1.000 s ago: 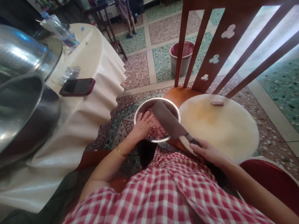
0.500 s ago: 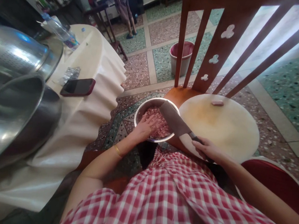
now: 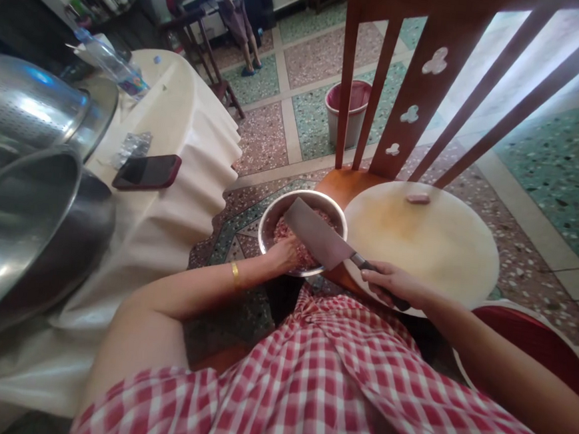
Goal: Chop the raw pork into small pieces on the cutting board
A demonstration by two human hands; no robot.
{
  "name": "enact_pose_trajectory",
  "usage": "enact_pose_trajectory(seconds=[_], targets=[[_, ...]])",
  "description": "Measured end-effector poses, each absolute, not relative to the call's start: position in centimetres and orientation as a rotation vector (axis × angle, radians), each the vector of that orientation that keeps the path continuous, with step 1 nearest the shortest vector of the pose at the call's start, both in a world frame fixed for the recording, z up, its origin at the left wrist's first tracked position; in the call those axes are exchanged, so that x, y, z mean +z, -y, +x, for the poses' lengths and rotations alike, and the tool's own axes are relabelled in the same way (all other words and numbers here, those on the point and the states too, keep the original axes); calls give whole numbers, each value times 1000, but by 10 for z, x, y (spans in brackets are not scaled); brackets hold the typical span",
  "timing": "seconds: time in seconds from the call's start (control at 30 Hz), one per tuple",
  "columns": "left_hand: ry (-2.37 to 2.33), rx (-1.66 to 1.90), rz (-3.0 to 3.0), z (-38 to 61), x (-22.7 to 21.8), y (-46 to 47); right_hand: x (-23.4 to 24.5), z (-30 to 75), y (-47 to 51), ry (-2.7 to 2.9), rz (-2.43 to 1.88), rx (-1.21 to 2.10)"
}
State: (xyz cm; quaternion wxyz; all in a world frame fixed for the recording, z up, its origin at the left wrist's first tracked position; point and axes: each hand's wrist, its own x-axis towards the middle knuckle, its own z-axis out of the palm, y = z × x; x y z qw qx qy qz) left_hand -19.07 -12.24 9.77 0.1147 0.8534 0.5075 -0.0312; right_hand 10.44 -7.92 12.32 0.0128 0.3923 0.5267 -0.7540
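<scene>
The right hand was curled round the cleaver by its handle, slanting it over the bowl. The left hand reached into the meat lying inside — fingers hidden, their spread impossible to tell. A loosened grip could have cut them, the edge being so near.

You can read no text, brand, number or sign anywhere in view. A label with blue and reddish colouring wraps the clear plastic bottle on the counter to your left, but its print is too small and blurred for you to make out. Any lettering on the small items crowded in the far background is equally illegible to you.
</scene>
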Motion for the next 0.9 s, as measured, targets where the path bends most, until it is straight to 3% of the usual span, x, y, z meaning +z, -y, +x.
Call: enact_pose_trajectory(seconds=[0.27,0.4,0.6,0.73,0.9], targets=[[-1282,-101,2356,-196,151,124,112,113,76,-1692,1442,-2299],[-1354,395,1904,-201,160,126,120,111,85,-1811,1439,-2266],[-1298,1401,905,-203,128,123,120,108,99,-1719,1443,-2357],[-1332,1561,681,-189,124,115,105,106,109,-1613,1325,-2474],[-1435,1529,859,-174,117,108,96,100,117,-1351,1250,-2614]])
